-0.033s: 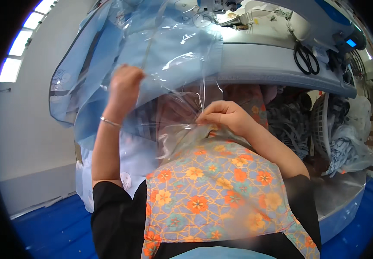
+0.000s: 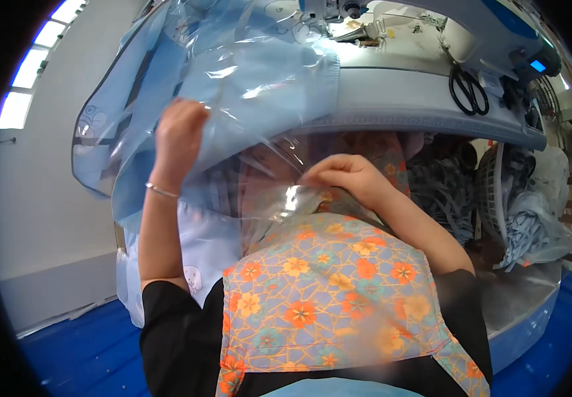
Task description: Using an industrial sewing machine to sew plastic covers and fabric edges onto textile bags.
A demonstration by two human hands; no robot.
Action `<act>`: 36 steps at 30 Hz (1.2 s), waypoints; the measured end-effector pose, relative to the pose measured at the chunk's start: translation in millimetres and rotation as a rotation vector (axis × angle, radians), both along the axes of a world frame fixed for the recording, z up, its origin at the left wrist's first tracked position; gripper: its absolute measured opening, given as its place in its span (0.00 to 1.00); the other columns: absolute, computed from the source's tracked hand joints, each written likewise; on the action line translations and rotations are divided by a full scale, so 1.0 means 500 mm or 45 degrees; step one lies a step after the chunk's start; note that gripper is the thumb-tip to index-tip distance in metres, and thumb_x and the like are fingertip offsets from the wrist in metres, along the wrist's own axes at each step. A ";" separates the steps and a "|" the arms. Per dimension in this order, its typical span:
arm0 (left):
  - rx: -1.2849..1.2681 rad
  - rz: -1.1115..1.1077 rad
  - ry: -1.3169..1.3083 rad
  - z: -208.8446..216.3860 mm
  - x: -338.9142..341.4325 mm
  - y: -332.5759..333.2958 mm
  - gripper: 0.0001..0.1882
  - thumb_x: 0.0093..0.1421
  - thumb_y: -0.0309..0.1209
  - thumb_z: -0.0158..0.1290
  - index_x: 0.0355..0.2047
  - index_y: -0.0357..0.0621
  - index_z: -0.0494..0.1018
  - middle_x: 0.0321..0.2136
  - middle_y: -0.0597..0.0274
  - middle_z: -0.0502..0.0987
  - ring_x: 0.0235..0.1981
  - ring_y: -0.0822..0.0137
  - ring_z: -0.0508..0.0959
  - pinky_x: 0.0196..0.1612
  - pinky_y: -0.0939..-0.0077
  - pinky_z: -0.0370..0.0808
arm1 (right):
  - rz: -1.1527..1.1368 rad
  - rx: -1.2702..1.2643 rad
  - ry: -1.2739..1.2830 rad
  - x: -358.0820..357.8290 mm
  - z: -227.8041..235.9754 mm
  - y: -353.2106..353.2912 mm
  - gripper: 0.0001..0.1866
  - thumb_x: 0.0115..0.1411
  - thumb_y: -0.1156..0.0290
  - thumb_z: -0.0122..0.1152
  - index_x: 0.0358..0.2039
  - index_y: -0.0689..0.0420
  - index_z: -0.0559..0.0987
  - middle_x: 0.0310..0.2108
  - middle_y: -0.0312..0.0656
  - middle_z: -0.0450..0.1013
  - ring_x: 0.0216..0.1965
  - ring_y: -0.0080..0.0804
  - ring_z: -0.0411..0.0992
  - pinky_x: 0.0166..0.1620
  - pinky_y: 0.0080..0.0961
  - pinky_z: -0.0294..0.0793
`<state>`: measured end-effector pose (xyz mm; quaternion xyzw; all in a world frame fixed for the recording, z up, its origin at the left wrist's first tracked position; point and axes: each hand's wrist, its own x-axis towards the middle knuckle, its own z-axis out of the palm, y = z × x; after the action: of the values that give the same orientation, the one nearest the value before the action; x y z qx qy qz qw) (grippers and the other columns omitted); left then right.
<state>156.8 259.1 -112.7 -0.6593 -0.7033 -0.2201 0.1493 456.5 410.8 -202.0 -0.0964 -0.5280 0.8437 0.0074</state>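
A clear plastic sheet (image 2: 269, 202) stretches between my two hands, over my lap and against the table's front edge. My left hand (image 2: 180, 135) is closed in a fist on its left part, above light blue fabric. With thumb and fingers pressed together, my right hand (image 2: 352, 177) pinches the sheet's near right part, close to my flowered apron (image 2: 326, 291). Light blue fabric (image 2: 259, 79) lies spread on the table under clear plastic and hangs over the left side. Small line drawings show on parts of it.
A sewing machine (image 2: 498, 30) stands at the back right. Black-handled scissors (image 2: 469, 91) lie on the table (image 2: 392, 92). Below to the right are a white basket (image 2: 491, 192), a heap of grey strips (image 2: 445, 198) and a plastic bag of blue scraps (image 2: 531, 228).
My left hand has shifted slightly to the left, and the plastic between my hands has been drawn into slanting folds. My right hand has hardly moved.
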 end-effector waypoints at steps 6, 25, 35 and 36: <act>-0.015 -0.064 0.055 0.089 0.005 0.038 0.03 0.60 0.22 0.51 0.29 0.38 0.71 0.28 0.57 0.76 0.35 0.54 0.77 0.56 0.56 0.70 | -0.725 -0.364 0.334 -0.098 0.025 0.106 0.27 0.58 0.77 0.47 0.60 0.70 0.63 0.54 0.47 0.70 0.56 0.35 0.67 0.60 0.28 0.63; -0.563 -0.199 0.508 0.024 -0.102 0.073 0.14 0.57 0.39 0.55 0.23 0.45 0.67 0.22 0.58 0.71 0.26 0.53 0.74 0.28 0.62 0.70 | 0.322 0.579 -0.279 -0.052 -0.085 -0.016 0.20 0.62 0.60 0.59 0.47 0.63 0.77 0.40 0.42 0.77 0.35 0.30 0.76 0.42 0.30 0.76; -0.458 -0.441 0.214 0.056 0.076 0.178 0.18 0.58 0.38 0.55 0.45 0.39 0.73 0.46 0.51 0.76 0.48 0.51 0.74 0.50 0.62 0.72 | -0.021 0.073 -0.271 -0.077 0.040 0.011 0.21 0.60 0.58 0.60 0.45 0.62 0.72 0.36 0.43 0.76 0.29 0.23 0.73 0.34 0.17 0.72; -0.460 -0.437 0.210 0.041 0.109 0.202 0.18 0.58 0.38 0.55 0.45 0.39 0.73 0.46 0.51 0.76 0.48 0.51 0.74 0.50 0.62 0.72 | -0.016 0.071 -0.273 -0.080 0.020 -0.004 0.21 0.60 0.58 0.60 0.45 0.62 0.72 0.36 0.43 0.76 0.29 0.23 0.73 0.34 0.17 0.72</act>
<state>211.2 360.0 -92.2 -0.8007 -0.5944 -0.0583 0.0464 416.7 408.7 -192.0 -0.1892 -0.5483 0.8136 -0.0412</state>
